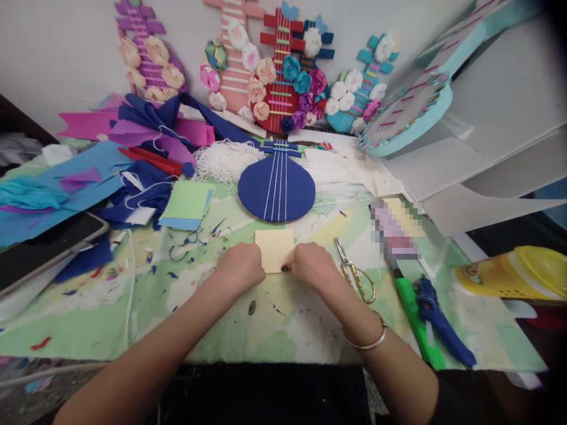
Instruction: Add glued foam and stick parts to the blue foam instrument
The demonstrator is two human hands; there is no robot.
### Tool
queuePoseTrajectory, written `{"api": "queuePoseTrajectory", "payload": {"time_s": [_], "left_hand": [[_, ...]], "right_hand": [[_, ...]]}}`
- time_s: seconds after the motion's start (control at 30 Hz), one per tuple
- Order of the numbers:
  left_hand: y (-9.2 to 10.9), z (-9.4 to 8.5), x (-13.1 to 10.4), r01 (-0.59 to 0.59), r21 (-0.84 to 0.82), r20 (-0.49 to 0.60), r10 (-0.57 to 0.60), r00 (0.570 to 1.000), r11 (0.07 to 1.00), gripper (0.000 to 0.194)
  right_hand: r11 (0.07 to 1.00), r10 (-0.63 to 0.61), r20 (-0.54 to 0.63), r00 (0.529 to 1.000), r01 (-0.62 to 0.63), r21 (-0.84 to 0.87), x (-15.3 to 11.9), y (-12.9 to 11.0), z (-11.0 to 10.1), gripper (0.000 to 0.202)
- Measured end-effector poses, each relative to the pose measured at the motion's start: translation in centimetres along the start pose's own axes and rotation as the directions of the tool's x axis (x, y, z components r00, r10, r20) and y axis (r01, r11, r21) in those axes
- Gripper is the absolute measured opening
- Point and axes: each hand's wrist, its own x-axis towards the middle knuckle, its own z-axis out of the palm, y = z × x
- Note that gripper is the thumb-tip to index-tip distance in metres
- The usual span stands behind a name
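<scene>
A small pale yellow square of paper (273,251) is stretched between my two hands above the table. My left hand (241,264) is closed on its left edge. At its right edge my right hand (312,265) is closed too, with a small dark spot near the thumb. Just beyond the paper lies a dark blue lute-shaped piece (277,188) with white strings down its front. Gold-handled scissors (354,273) lie to the right of my right hand.
Green and blue paper squares (186,200), white string (228,160) and a phone (48,248) are on the left. At right are a green tool (416,319), a blue glue gun (438,321) and a yellow cup (514,273). Flowered instrument crafts (281,88) lean behind.
</scene>
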Motion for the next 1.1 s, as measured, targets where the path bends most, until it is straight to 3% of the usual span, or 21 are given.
{"api": "queuePoseTrajectory", "payload": {"time_s": [0.17,0.27,0.3,0.37,0.47,0.6,0.7,0.77,0.87,0.97,1.1], "left_hand": [[-1.6,-0.3,-0.1,0.020,0.007,-0.039,-0.020,0.999,1.000,0.031],[-1.0,0.2,-1.0,-0.084,-0.100,-0.170,0.066,0.983,0.991,0.011],[-0.6,0.7,-1.5,-0.171,-0.141,-0.241,0.134,0.961,0.975,0.006],[0.3,1.7,-2.4,-0.329,-0.164,-0.370,0.251,0.894,0.930,0.023],[0.9,3.0,-3.4,-0.452,-0.109,-0.473,0.353,0.807,0.885,0.027],[0.8,3.6,-4.1,-0.511,0.120,-0.494,0.497,0.713,0.851,0.024],[1.3,3.3,-4.6,-0.445,0.315,-0.479,0.546,0.688,0.838,0.021],[1.8,3.3,-4.9,-0.380,0.398,-0.482,0.543,0.688,0.835,0.021],[2.3,3.2,-5.1,-0.347,0.427,-0.484,0.535,0.692,0.835,0.019],[2.2,3.2,-5.0,-0.358,0.415,-0.468,0.534,0.704,0.836,0.019],[1.8,3.2,-4.9,-0.358,0.397,-0.471,0.522,0.711,0.845,0.018]], "right_hand": [[1.000,-0.013,0.076,0.997,0.015,-0.023,1.2,-0.3,-1.1,0.048],[0.999,-0.012,0.075,0.997,0.014,-0.031,1.4,-0.5,-1.4,0.050],[0.999,-0.008,0.074,0.997,0.011,-0.033,1.4,-0.5,-1.4,0.051],[0.999,-0.003,0.067,0.998,0.006,-0.034,1.4,-0.5,-1.3,0.052],[1.000,-0.004,0.040,0.999,0.005,-0.029,1.4,-0.4,-0.9,0.050],[0.999,-0.044,-0.037,0.998,0.044,-0.016,0.9,-0.1,-0.2,0.037],[0.993,-0.117,-0.126,0.985,0.120,0.017,0.0,0.5,0.9,0.019],[0.973,-0.179,-0.246,0.953,0.208,0.095,-0.8,1.0,1.9,0.011],[0.902,-0.273,-0.432,0.859,0.384,0.195,-1.6,1.9,3.5,0.006],[0.843,-0.356,-0.502,0.789,0.502,0.191,-1.8,2.6,4.5,0.007],[0.836,-0.396,-0.572,0.718,0.540,0.100,-1.5,2.5,5.4,0.015]]}}
